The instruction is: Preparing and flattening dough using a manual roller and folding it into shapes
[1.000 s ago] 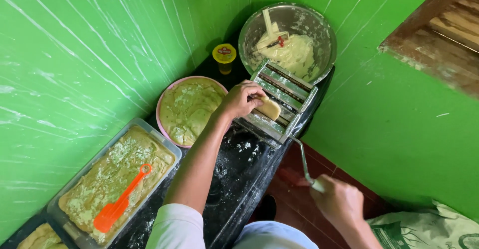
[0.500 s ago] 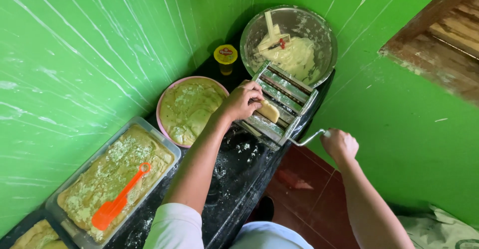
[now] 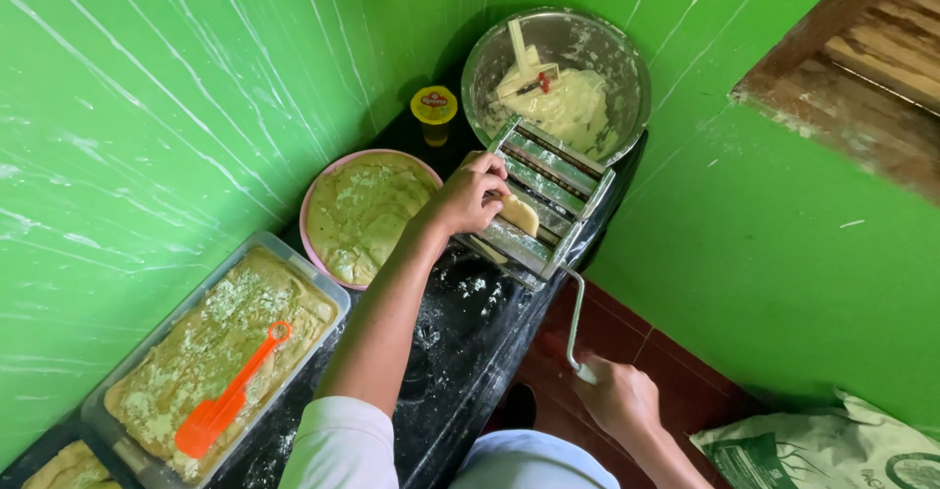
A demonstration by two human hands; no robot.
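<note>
My left hand rests on a metal pasta roller machine and presses a pale piece of dough at its rollers. The machine sits at the edge of a dark, floured counter. My right hand is closed around the machine's crank handle, which points down toward me. A pink bowl of yellowish dough sheets lies just left of my left forearm.
A steel bowl with pale dough and a utensil stands behind the machine. A small yellow-lidded jar is by the green wall. A clear tray of dough holds an orange spatula. A printed sack lies on the red floor.
My right hand has swung the crank around: low a second ago, up near the machine half a second ago, and low again now. My left hand stays on the dough.
</note>
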